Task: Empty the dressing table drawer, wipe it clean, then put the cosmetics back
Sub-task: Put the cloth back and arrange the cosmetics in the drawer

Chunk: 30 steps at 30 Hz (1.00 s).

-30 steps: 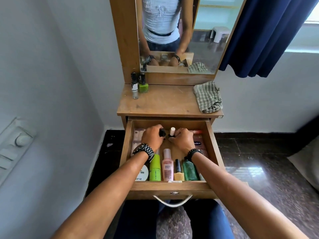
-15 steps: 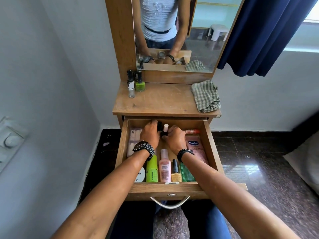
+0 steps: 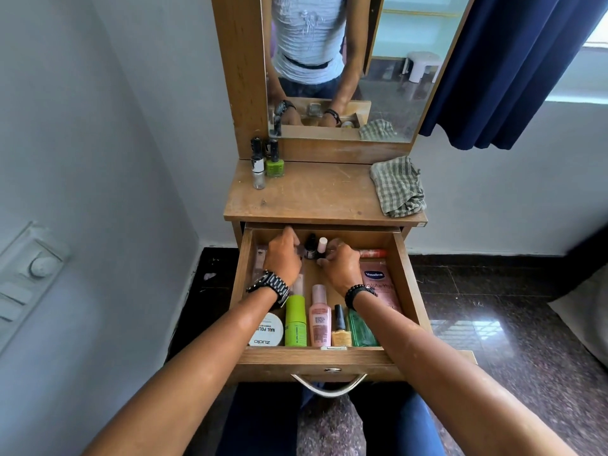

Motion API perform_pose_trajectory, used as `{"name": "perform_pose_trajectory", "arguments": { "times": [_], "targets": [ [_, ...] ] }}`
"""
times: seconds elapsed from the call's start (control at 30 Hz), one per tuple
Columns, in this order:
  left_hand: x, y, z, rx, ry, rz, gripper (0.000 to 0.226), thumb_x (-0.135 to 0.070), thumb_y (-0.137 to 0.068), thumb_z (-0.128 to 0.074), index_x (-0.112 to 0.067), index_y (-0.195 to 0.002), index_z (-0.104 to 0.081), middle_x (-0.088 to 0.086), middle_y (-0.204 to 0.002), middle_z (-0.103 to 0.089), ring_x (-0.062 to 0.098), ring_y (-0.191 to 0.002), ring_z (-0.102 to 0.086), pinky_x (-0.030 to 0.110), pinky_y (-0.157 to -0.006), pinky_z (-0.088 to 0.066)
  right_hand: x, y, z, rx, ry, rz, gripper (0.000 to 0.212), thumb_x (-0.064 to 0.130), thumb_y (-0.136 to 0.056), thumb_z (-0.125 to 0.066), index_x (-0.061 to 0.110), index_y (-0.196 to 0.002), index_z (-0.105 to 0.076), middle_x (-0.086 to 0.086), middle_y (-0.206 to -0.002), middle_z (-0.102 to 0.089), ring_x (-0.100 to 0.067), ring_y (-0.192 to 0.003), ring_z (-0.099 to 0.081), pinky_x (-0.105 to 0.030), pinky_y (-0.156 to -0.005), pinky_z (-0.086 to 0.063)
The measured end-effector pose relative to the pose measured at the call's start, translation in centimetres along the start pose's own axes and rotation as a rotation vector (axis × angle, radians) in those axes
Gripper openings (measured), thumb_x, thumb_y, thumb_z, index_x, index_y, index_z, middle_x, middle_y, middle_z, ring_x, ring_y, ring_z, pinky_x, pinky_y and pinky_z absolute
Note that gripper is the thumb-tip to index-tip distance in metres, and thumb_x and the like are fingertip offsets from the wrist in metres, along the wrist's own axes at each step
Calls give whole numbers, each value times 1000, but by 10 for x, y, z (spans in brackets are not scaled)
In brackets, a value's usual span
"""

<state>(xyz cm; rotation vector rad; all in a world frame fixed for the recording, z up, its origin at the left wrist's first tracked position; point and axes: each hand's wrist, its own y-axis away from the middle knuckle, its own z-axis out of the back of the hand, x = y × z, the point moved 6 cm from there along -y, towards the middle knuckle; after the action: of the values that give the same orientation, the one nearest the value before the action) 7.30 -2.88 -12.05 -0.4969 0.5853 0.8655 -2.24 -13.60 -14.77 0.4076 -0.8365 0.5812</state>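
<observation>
The wooden drawer [image 3: 329,358] is pulled out and holds several cosmetics. Both hands are at its back. My left hand [image 3: 283,256] is curled over the back left corner, and what it grips is hidden. My right hand [image 3: 340,263] has its fingers around the base of a white-capped bottle [image 3: 322,245]. A black-capped bottle [image 3: 310,249] stands between the hands. Toward the front lie a white jar [image 3: 268,332], a lime bottle [image 3: 295,320], a pink bottle [image 3: 319,319], a yellow nail polish [image 3: 341,330] and a green bottle [image 3: 362,330]. A pink Vaseline tube [image 3: 378,284] lies on the right.
On the table top a checked cloth [image 3: 398,187] lies at the right, and a clear bottle [image 3: 258,169] and a green nail polish [image 3: 274,164] stand at the back left. The mirror [image 3: 378,77] rises behind. A wall is close on the left, a blue curtain [image 3: 510,60] hangs on the right.
My left hand has slid further back and left in the drawer, leaving the black-capped bottle standing free. My right hand stays at the white-capped bottle.
</observation>
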Motion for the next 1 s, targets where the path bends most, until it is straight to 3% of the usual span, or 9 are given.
{"name": "perform_pose_trajectory", "arguments": {
  "times": [0.13,0.23,0.33,0.47,0.6,0.7,0.83,1.0],
  "targets": [
    [7,9,18,-37,52,8,22,9,-78,-52,-13,-79,-53,2,-70,-55,19,-68,-55,34,-64,-47,1,0,4,12,6,-10,24,0,-79,-63,8,-102,-62,-10,-87,-67,-23,-83,-61,-22,-72,-45],
    [7,14,25,-16,72,3,13,5,-80,-56,-7,-84,-57,0,-71,-56,16,-67,-54,31,-63,-47,-1,4,13,-22,-26,-30,21,-3,-79,-57,7,-97,-61,-14,-90,-68,-23,-82,-64,-19,-67,-45],
    [4,17,34,-16,117,13,15,3,-78,-62,-8,-87,-58,-2,-73,-56,15,-69,-55,32,-66,-50,2,9,27,-66,-79,7,17,-5,-79,-56,7,-90,-62,-13,-86,-69,-16,-72,-63,-7,-54,-45],
    [-12,14,51,-46,189,-29,19,2,-77,-67,-7,-91,-58,-1,-78,-57,13,-68,-53,18,-60,-45,22,14,45,-63,-166,92,15,-3,-78,-64,9,-87,-63,-9,-81,-71,-10,-65,-64,-10,-61,-51],
    [-23,-2,73,-146,254,-69,18,-1,-78,-67,-10,-91,-57,0,-82,-58,16,-74,-57,21,-66,-48,61,10,55,-61,-194,211,11,1,-80,-66,10,-85,-64,-7,-84,-68,-17,-76,-65,-24,-70,-55],
    [-23,-20,92,-264,258,-49,16,-1,-81,-64,-8,-94,-57,1,-87,-57,15,-79,-55,20,-67,-49,96,-1,51,-22,-147,295,9,3,-84,-64,12,-87,-62,-4,-85,-63,-12,-73,-60,-15,-64,-50],
    [-13,-46,106,-356,208,49,22,-8,-85,-60,-7,-106,-55,10,-111,-53,18,-97,-52,25,-78,-44,136,-24,37,-32,-24,395,10,3,-86,-60,10,-91,-63,3,-85,-60,-4,-70,-54,-3,-54,-42],
    [-3,-80,101,-292,139,112,40,-13,-84,-64,-7,-121,-47,14,-124,-50,26,-113,-50,29,-88,-41,168,-50,14,40,72,467,30,1,-86,-52,11,-113,-60,-3,-109,-60,-18,-99,-58,-29,-84,-49]
  ]
}}
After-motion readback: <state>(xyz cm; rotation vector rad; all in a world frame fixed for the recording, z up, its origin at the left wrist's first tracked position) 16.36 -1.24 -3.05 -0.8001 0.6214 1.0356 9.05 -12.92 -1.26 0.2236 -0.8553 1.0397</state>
